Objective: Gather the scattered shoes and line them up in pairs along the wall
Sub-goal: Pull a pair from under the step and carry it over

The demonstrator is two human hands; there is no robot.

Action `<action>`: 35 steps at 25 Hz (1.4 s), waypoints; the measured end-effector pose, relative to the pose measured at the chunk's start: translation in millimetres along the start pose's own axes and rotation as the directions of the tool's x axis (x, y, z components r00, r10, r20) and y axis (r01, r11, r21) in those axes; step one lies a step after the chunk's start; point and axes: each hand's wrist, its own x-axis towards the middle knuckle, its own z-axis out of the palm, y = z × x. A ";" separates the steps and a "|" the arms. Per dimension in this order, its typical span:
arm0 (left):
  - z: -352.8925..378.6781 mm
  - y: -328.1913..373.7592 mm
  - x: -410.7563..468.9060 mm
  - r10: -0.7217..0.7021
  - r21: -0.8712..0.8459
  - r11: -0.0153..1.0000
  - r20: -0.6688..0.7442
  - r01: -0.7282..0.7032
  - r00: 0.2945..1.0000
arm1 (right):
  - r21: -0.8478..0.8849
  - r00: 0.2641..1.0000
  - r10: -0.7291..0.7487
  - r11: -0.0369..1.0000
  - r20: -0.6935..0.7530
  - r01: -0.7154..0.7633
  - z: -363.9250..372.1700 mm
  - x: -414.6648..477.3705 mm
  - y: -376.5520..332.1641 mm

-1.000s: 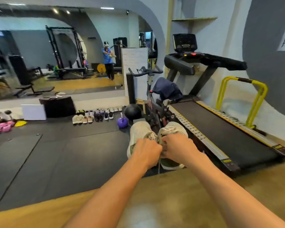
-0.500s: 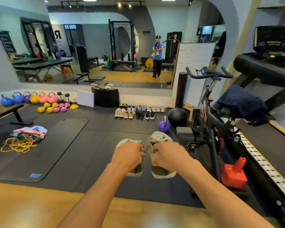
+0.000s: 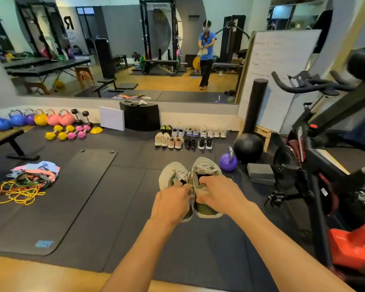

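Lined-up shoes (image 3: 190,138) too small for detail — whiteboard (image 3: 282,60) writing illegible.

Shoes (image 3: 207,167) you're holding: knit mesh cloth, matt, w/ olive fabric heels. Floor mats (image 3: 124,207) ahead of you: black rubber, matt. Wood strip (image 3: 30,275) nr you: smooth, slight sheen. Kettlebells (image 3: 53,120): glossy coating, bare metal handles.
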 end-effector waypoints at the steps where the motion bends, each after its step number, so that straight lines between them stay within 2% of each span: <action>1: 5.0 -18.6 27.6 -0.008 0.004 1.000 0.006 0.008 1.000 | 0.024 1.000 0.009 1.000 0.013 -0.010 6.0 35.4 2.3; 8: 6.0 -129.3 213.9 -0.073 0.036 0.997 0.034 0.072 0.997 | 0.054 0.994 -0.032 0.998 0.100 0.027 6.3 254.9 6.0; 11: 18.2 -169.2 305.8 -0.040 0.042 0.998 0.029 0.039 0.999 | 0.095 0.989 0.013 0.995 0.144 -0.027 4.5 353.1 21.7; 15: 51.4 -206.7 443.4 0.050 0.019 0.999 0.052 -0.051 0.997 | 0.114 0.986 0.114 0.985 0.125 -0.128 3.8 470.0 60.0; 20: 96.6 -197.8 606.3 0.215 -0.034 0.977 0.123 -0.212 0.969 | 0.147 0.948 0.303 0.938 0.102 -0.315 -5.9 578.9 142.2; 24: 142.9 -181.3 725.1 0.295 -0.051 0.955 0.177 -0.291 0.939 | 0.129 0.927 0.364 0.918 0.094 -0.374 -10.9 662.1 228.4; 30: 233.6 -161.3 901.1 0.282 -0.092 0.959 0.312 -0.266 0.907 | 0.125 0.917 0.379 0.911 0.129 -0.394 6.2 798.6 365.2; 35: 300.0 -146.4 1014.7 0.242 -0.142 0.969 0.382 -0.202 0.892 | 0.106 0.866 0.430 0.878 0.256 -0.467 18.9 893.6 458.6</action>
